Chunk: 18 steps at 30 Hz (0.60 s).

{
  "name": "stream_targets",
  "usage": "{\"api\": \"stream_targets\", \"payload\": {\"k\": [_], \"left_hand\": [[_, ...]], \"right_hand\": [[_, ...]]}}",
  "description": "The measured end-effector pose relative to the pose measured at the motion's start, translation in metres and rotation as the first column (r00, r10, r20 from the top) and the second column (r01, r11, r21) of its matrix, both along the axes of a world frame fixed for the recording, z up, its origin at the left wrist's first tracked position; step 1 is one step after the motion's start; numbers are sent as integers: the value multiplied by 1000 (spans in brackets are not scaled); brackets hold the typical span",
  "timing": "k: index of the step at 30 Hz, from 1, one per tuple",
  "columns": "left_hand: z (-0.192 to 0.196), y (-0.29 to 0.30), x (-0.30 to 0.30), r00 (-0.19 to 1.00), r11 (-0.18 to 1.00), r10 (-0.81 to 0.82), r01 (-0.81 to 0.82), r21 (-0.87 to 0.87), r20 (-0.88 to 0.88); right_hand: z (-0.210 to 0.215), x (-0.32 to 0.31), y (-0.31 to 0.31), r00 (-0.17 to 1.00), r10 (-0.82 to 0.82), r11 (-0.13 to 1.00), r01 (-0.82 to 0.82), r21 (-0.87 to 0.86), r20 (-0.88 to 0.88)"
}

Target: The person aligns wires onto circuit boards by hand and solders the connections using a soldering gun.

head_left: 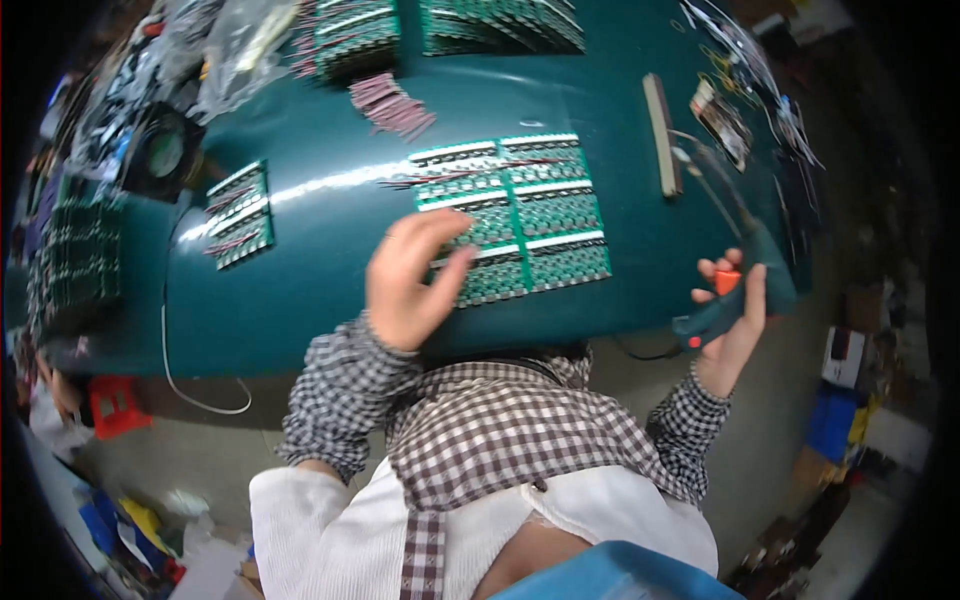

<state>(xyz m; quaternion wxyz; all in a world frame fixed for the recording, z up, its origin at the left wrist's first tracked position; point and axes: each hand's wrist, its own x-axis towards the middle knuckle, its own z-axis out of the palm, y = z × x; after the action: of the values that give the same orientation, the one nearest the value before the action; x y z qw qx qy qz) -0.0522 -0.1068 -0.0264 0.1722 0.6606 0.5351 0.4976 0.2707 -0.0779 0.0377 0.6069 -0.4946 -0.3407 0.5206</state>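
Observation:
My left hand is over the left edge of a green circuit board panel, thumb and fingers apart with nothing visible between them. Whether the fingertips touch the panel I cannot tell. Thin red and black wires lie across the panel's upper rows. Off the table's right side, my right hand is wrapped round a dark green soldering gun with an orange trigger. Its thin metal tube slants up and left, toward a pale bar on the table.
A smaller board with wires lies left on the green table. Beyond the panel sit a bundle of pink wires and stacked boards. More boards, a small fan and plastic bags crowd the left.

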Motion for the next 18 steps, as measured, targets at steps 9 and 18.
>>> {"api": "stream_targets", "payload": {"k": [9,18], "left_hand": [[9,49,-64,1000,982,10,-14,-186,-21],[-13,70,-68,996,971,32,-50,-232,-80]], "right_hand": [[-13,-32,-12,923,201,957,-257,-135,-329],[-11,-30,0,942,147,964,-205,-172,-301]]}}
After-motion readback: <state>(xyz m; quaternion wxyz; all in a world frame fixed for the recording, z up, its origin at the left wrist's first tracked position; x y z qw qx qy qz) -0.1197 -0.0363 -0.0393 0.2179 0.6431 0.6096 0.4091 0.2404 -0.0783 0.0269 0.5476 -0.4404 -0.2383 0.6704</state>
